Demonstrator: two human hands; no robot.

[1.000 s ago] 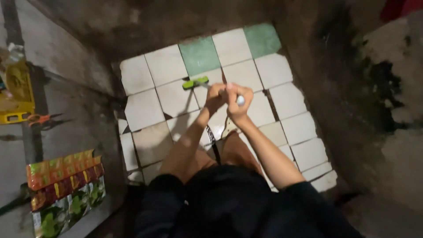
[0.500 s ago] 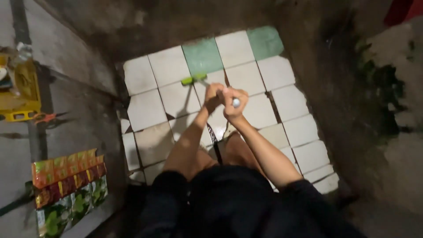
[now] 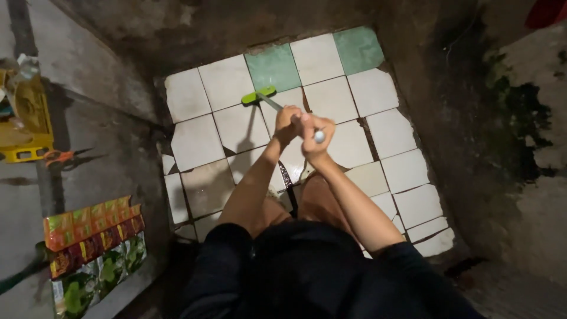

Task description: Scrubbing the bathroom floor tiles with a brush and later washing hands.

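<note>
While both hands, left hand (image 3: 287,125) and right hand (image 3: 313,137), squeeze tight around the brush handle (image 3: 277,107), push the green brush (image 3: 258,95) flat across the floor tiles (image 3: 236,127), near the green tile (image 3: 273,66).

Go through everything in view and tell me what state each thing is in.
Left hand: closed around the brush handle.
Right hand: closed around the handle's upper end.
Green brush: head down on the tiles.
Floor tiles: cracked, partly stained.
Scissors: lying open.
Sachet strips: hanging sealed.
</note>
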